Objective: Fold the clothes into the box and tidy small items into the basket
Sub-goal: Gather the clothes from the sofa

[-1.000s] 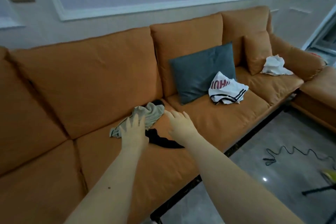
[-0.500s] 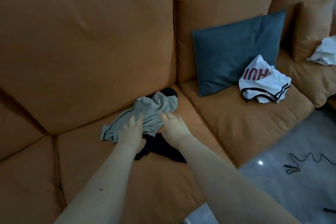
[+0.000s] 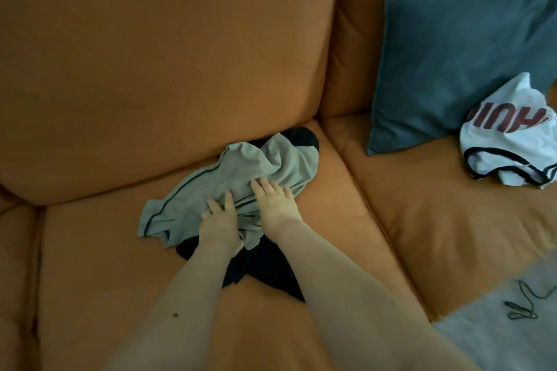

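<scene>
Head view: I see the grey garment [image 3: 241, 190] crumpled on the sofa seat [image 3: 90, 250], bare cushion open toward 9 o'clock. My left hand [image 3: 218, 221] and right hand [image 3: 275, 205] lie on it, fingers fairly straight, gripping nothing.

A single head-worn, wide-angle view looks steeply down and forward from close above an orange fabric sofa [image 3: 150, 69]. Two bare forearms enter from the bottom edge, reaching away from the camera toward mid-frame. A strip of pale grey floor [image 3: 497, 337] shows at the lower right corner.
</scene>
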Demonstrator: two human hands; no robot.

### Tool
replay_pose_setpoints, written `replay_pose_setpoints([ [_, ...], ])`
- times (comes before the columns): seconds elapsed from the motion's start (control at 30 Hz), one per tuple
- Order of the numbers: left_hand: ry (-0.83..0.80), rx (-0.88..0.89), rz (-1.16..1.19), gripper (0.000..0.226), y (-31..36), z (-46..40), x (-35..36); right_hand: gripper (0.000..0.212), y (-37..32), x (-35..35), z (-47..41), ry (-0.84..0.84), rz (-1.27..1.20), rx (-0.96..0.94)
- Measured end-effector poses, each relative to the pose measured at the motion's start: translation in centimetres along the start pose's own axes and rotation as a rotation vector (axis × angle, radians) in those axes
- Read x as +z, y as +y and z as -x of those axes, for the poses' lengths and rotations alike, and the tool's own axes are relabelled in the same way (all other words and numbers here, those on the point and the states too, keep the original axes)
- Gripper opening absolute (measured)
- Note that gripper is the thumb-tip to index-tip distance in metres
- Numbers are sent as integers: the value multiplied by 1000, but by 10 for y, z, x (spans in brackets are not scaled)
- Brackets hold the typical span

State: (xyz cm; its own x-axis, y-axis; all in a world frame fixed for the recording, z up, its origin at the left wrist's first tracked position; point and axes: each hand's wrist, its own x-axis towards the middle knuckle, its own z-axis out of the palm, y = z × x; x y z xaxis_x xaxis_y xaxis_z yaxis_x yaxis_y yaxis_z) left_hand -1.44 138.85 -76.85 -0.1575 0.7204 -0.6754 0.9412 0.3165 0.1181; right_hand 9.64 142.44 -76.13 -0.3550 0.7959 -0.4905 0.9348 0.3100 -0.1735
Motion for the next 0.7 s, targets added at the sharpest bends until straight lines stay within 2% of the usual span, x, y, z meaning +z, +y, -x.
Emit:
replay_pose_setpoints([
  [0.13, 93, 79, -9, 41, 2, -15, 7, 94, 14, 20, -8, -20, -66, 0],
  [0.2, 96, 116, 49, 24, 11, -16, -2, 95, 21, 22, -3, -19, -106, 17],
  [0.33, 114, 209, 254, 27, 45, -2, -24, 90, 40, 5, 12, -3, -268, 89],
  [0.47, 158, 278, 412, 36, 84, 16, -49, 65, 62, -29, 41, 107, -427, 171],
  [0.57, 208, 339, 484, 29, 110, 32, -66, 54, 78, -58, 60, 163, -501, 257],
  [0.6, 237, 425, 468, 28, 149, 54, -81, 49, 108, -81, 88, 238, -548, 326],
  [0.7, 341, 486, 479, 31, 173, 67, -95, 35, 117, -102, 104, 321, -639, 395],
])
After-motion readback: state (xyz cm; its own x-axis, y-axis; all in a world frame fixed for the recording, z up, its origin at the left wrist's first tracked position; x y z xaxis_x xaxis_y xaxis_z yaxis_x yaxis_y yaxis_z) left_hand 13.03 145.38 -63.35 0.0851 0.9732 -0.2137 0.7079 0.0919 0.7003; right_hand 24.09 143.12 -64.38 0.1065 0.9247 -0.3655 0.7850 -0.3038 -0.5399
